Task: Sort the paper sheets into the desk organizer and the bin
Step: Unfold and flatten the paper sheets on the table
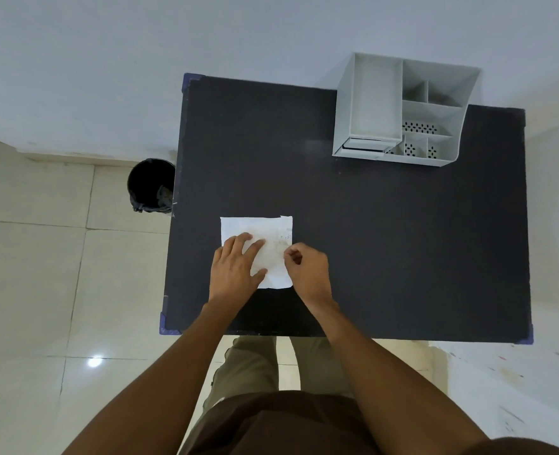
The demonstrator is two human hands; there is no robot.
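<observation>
Left hand [235, 267]: lay flat, fingers spread, pinning paper [255, 229] at frame centre;
Right hand [307, 266]: pinched paper's right edge, probably to lift;
Bin [151, 187]: left; organizer [399, 110]: upper right.

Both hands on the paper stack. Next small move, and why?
Probably peel the top sheet up at its right edge: the right hand pinches there, while the left hand lies flat on the paper, pinning it. Organizer looks empty.
</observation>
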